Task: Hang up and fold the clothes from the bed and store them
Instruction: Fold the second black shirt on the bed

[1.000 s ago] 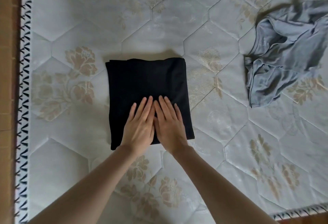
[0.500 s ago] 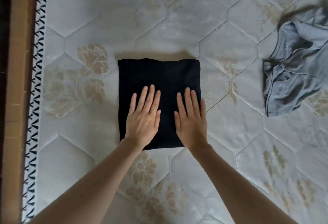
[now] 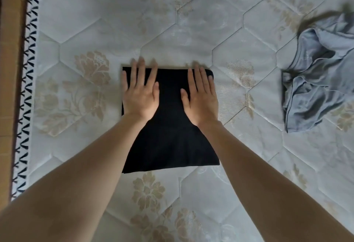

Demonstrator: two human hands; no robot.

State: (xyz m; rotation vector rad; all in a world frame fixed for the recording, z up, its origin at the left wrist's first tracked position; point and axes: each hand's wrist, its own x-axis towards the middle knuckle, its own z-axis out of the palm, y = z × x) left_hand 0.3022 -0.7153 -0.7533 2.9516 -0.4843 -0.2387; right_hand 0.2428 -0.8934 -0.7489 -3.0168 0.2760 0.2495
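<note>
A: Quilted mattress (image 3: 191, 36), pale with beige flower print, fills the view. Hands?

B: Both flat, palms down, fingers straight and a bit spread. left hand (image 3: 140, 96) presses the far left part of the folded black garment (image 3: 168, 142); its fingertips reach past the far edge onto the mattress. right hand (image 3: 201, 99) presses the far right part, fingertips at or just over the far edge. Neither one grips anything.

A: Garment position?

B: Lies flat on the mattress, about mid-frame, folded into a neat rectangle. Both forearms cross over its near corners, so parts of the side edges are hidden.

A: Anything else?

B: Crumpled grey-blue garment (image 3: 318, 88) well apart to the right, unfolded, partly cut off by the frame edge and a little blurred. Left side: mattress border (image 3: 28, 88) with dark V-shaped stitching, then a brown wooden strip (image 3: 9, 69) beside it. Can't tell if that strip is bed frame or floor.
</note>
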